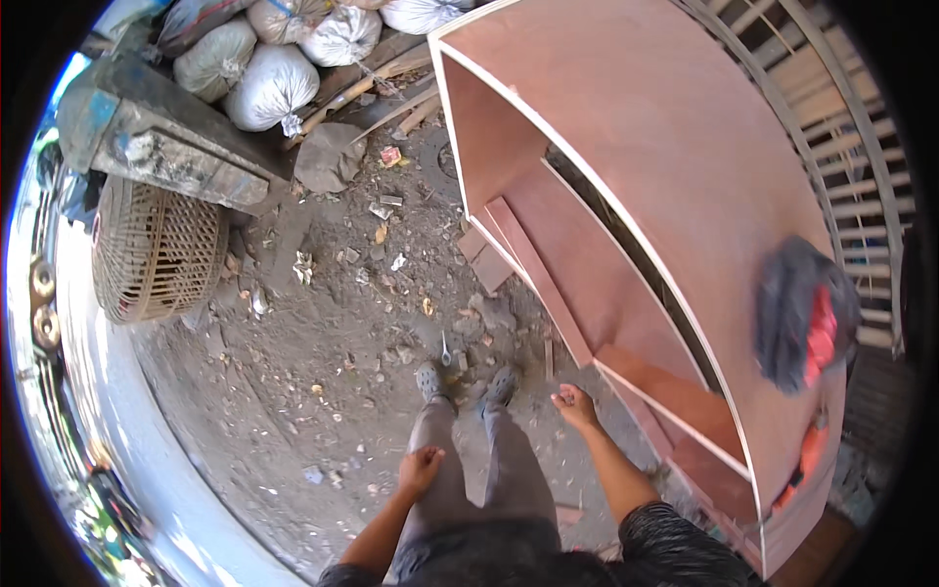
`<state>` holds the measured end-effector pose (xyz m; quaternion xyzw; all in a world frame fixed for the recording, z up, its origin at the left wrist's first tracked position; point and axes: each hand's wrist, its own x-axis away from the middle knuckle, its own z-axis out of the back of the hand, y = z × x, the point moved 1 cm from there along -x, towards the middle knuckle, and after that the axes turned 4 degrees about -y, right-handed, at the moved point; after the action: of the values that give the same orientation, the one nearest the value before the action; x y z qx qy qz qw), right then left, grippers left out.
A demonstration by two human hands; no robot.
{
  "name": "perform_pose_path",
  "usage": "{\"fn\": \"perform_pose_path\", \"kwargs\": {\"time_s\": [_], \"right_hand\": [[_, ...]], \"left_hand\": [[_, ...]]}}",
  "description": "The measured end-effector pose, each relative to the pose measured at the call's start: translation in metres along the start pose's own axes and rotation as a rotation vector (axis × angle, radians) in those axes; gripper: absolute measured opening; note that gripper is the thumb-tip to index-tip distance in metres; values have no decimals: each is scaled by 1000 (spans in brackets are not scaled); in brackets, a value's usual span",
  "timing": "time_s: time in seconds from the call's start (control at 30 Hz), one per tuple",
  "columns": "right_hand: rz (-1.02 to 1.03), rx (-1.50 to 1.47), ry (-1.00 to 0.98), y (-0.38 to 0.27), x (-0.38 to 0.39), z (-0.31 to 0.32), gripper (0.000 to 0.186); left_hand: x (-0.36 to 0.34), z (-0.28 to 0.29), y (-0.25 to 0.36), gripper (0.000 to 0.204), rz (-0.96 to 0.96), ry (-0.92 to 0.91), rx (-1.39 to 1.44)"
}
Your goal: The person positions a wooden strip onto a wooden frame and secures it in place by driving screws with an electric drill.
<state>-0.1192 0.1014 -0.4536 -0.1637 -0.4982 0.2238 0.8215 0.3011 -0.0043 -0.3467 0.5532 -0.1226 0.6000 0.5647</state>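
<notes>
My left hand (421, 470) hangs in front of my left thigh, fingers curled; what they hold, if anything, is hidden. To the right, my right hand (573, 403) is out beside the open front of a pinkish-brown plywood cabinet (665, 166), fingers bent around something too small to make out, if anything. The cabinet has pale edges, a long dark gap inside and loose strips (538, 279) along its lower edge. On its panel rest a dark grey bag with red inside (792, 313) and an orange tool (812, 450).
Littered dirt ground (323, 372) lies around my feet, with a small metal tool (446, 352). Stuffed sacks (274, 88), a rock (328, 157), a weathered slab (176, 137) and a woven basket (156, 254) are beyond. A slatted bamboo structure (861, 186) stands behind the cabinet.
</notes>
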Motion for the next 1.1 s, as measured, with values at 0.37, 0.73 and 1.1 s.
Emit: {"fn": "perform_pose_path", "kwargs": {"time_s": [0.37, 0.73, 1.1], "right_hand": [[197, 596, 339, 137, -412, -16, 74], [507, 582, 520, 150, -433, -69, 94], [534, 529, 759, 171, -439, -96, 92]], "left_hand": [[-134, -84, -41, 13, -380, -48, -239], [-244, -1, -23, 34, -616, 141, -95], [-354, -39, -29, 33, -1224, 377, -207]]}}
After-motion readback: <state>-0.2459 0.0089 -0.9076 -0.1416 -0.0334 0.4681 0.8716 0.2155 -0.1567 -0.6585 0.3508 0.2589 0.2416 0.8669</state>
